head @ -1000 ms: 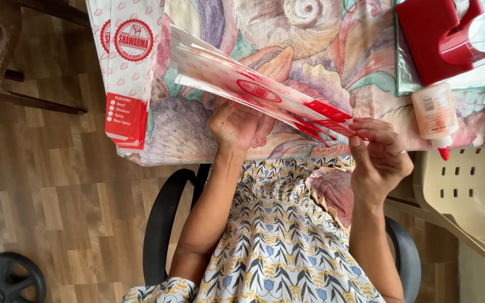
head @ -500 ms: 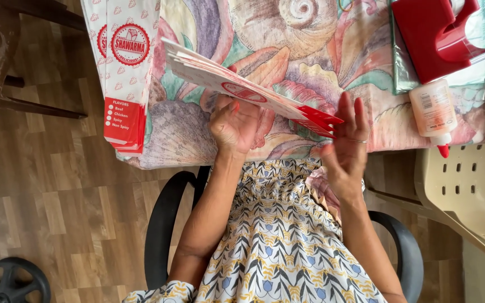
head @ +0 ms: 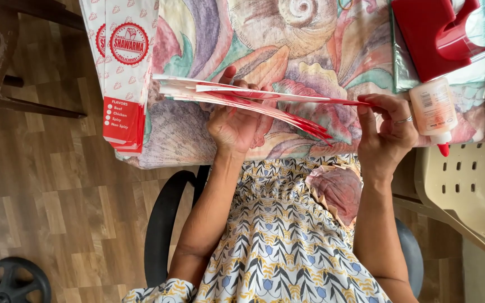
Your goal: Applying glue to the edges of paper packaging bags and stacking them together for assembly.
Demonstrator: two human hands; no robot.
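Since a moment ago my right hand (head: 385, 137) has slid out along the stack to its red end, and the paper sleeves (head: 242, 98) have tipped nearly edge-on and fanned apart. My left hand (head: 237, 126) cups the bundle from underneath near its middle, fingers curled up around it and thumb showing over the top, so the sheets rest in my palm while the far end stays free to splay. My right hand is closed lightly on the top sheet's red tip, pinching it between thumb and fingers to lift it clear of the rest. I hold the bundle just above the patterned tablecloth (head: 287, 39), over the table's near edge and my lap. Another pile of printed sleeves (head: 124, 62) hangs over the left corner, close to my bundle's white end. To the right, the glue bottle (head: 432, 109) and red dispenser (head: 433, 33) crowd in just beside my right hand; most open cloth lies straight ahead.
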